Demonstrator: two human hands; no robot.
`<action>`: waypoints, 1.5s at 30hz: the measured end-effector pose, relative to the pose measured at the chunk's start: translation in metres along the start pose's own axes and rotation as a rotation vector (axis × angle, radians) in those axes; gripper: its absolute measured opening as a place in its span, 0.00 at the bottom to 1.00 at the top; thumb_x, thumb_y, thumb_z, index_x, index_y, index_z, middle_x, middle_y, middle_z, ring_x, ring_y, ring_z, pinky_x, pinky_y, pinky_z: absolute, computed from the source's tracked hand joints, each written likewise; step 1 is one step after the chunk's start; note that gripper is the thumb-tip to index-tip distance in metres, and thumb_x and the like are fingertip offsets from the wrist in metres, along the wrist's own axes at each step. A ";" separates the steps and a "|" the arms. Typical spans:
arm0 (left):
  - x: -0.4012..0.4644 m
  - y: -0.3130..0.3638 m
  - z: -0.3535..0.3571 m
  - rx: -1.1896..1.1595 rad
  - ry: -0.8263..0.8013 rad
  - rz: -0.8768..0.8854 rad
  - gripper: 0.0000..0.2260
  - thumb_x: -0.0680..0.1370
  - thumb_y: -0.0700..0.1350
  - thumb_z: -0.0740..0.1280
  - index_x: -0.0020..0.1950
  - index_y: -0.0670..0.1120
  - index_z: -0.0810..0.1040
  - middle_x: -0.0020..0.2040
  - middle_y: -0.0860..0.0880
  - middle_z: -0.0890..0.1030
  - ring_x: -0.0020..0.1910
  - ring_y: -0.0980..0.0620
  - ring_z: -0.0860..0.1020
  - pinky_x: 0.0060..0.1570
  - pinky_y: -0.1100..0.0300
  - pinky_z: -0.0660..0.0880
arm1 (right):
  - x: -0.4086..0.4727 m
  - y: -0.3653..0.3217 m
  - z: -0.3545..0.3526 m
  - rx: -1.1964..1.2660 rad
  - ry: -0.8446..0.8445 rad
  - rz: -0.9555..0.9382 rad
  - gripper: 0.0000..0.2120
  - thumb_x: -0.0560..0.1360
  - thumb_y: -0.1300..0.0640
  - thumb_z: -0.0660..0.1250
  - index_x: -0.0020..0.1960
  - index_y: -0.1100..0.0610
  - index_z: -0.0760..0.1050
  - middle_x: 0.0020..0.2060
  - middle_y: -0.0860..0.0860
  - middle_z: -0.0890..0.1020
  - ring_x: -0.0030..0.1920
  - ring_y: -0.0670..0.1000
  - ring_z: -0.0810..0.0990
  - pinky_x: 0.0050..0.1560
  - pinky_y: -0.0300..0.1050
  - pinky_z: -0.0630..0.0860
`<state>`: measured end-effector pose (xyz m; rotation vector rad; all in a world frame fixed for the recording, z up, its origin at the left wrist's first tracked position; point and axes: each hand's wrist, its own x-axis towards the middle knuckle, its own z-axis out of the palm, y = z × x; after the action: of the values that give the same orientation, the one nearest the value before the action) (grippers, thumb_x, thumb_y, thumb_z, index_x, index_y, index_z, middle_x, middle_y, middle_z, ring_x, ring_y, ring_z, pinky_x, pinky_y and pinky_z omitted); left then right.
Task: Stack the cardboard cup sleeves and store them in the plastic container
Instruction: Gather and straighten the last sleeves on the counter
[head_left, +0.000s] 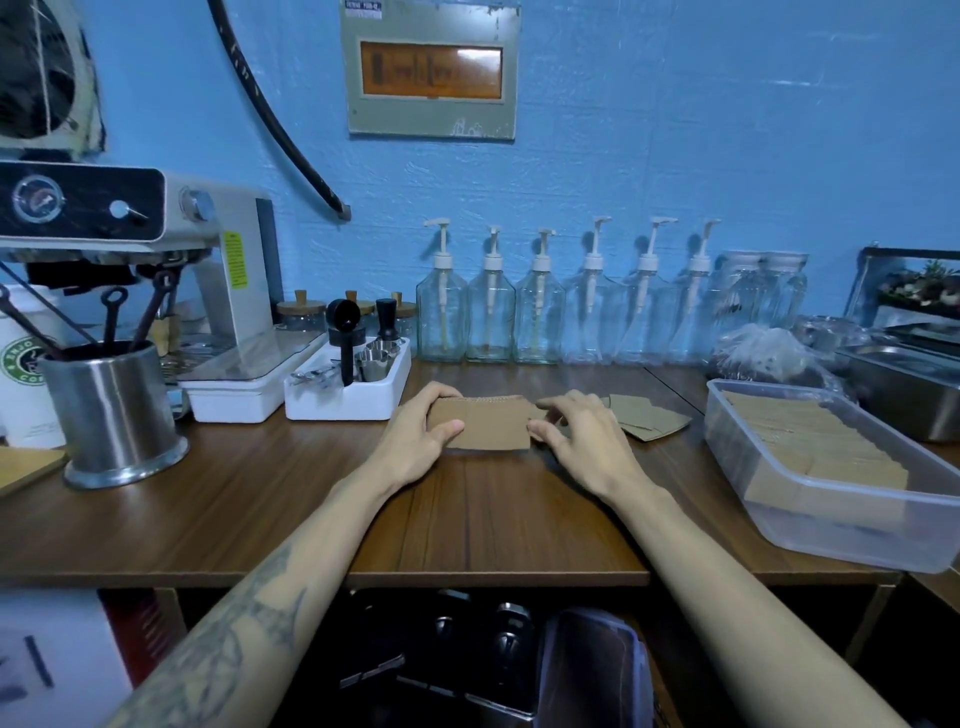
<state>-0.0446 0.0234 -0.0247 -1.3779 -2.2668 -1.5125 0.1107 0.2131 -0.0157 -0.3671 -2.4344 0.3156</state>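
A stack of flat brown cardboard cup sleeves (485, 423) stands on edge on the wooden table, in the middle. My left hand (415, 431) grips its left end, thumb in front and fingers curled over the top. My right hand (576, 436) is at the stack's right end, thumb touching the front edge and fingers spread and relaxed. A few loose sleeves (639, 415) lie flat just right of my right hand. The clear plastic container (831, 525) sits at the right, with a long row of sleeves packed inside.
A white tray of small metal tools (374, 400) stands just behind my left hand. A steel utensil cup (114, 415) and an espresso machine (156, 249) are at the left. Glass pump bottles (488, 317) line the wall. Steel pans (904, 384) sit at the far right.
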 end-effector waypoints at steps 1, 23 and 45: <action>-0.003 0.001 -0.001 0.011 -0.005 0.000 0.10 0.78 0.42 0.69 0.56 0.53 0.74 0.49 0.56 0.78 0.47 0.58 0.75 0.46 0.60 0.70 | -0.002 0.002 -0.002 -0.028 0.011 0.018 0.18 0.80 0.46 0.62 0.66 0.52 0.76 0.55 0.49 0.78 0.58 0.52 0.73 0.61 0.51 0.69; -0.016 0.004 -0.007 0.112 0.036 -0.103 0.11 0.79 0.42 0.67 0.60 0.51 0.73 0.57 0.50 0.78 0.55 0.50 0.74 0.52 0.59 0.67 | -0.009 0.007 -0.008 0.121 -0.114 0.271 0.31 0.69 0.56 0.67 0.71 0.50 0.66 0.63 0.53 0.72 0.62 0.56 0.74 0.65 0.55 0.71; -0.016 0.008 -0.006 0.105 -0.033 -0.109 0.11 0.82 0.42 0.63 0.63 0.51 0.71 0.58 0.51 0.77 0.56 0.51 0.74 0.50 0.60 0.66 | 0.000 -0.010 -0.017 0.999 0.045 0.332 0.26 0.74 0.69 0.71 0.68 0.60 0.65 0.40 0.51 0.84 0.42 0.47 0.83 0.51 0.44 0.80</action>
<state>-0.0322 0.0100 -0.0245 -1.2811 -2.4397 -1.3869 0.1195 0.2057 0.0007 -0.3008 -1.8557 1.5425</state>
